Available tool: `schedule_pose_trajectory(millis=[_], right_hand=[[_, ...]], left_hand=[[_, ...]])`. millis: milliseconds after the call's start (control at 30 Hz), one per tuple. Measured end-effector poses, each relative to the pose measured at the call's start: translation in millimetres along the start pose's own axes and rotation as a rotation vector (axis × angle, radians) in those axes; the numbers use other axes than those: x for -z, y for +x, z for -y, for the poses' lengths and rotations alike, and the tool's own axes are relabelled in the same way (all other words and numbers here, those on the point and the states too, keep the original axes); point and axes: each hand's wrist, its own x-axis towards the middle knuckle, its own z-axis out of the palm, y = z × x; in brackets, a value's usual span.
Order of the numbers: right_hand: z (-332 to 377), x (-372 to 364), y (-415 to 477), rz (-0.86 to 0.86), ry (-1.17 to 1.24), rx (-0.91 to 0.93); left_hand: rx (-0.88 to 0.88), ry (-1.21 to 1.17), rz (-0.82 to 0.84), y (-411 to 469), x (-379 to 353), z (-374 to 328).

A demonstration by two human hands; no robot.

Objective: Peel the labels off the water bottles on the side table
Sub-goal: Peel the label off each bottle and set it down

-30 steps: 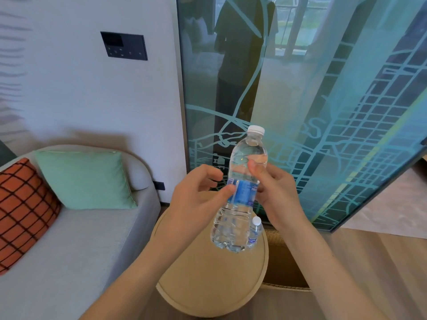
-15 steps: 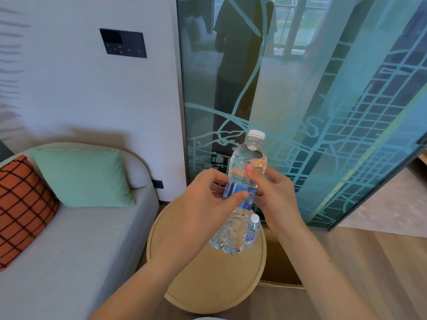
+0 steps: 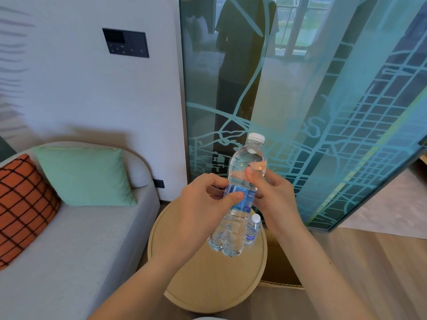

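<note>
A clear water bottle point(image 3: 233, 229) with a white cap is held tilted above the round wooden side table point(image 3: 208, 285). Its blue label point(image 3: 242, 199) wraps the middle. My right hand point(image 3: 275, 199) grips the bottle's upper part, thumb pressed on the shoulder. My left hand point(image 3: 203, 204) pinches the label's left edge with thumb and fingers. A second, smaller-looking bottle point(image 3: 253, 229) with a blue label stands upright on the table behind the held one, partly hidden by it.
A grey sofa point(image 3: 69, 250) with a green cushion point(image 3: 85, 176) and an orange checked cushion point(image 3: 20, 204) lies to the left. A glass partition point(image 3: 323, 112) with a map pattern stands behind the table. A woven basket point(image 3: 277, 269) sits at the table's right.
My left hand's thumb has slid from the label's front toward its left edge. The bottle and my right hand have barely moved.
</note>
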Motion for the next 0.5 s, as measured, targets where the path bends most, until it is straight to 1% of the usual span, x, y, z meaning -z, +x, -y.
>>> schedule_pose_trajectory(millis=[500], right_hand=[[-11,2,2,-0.064,-0.012,0.001]], left_hand=[[0.033,0.053,0.010,2,-1,10]])
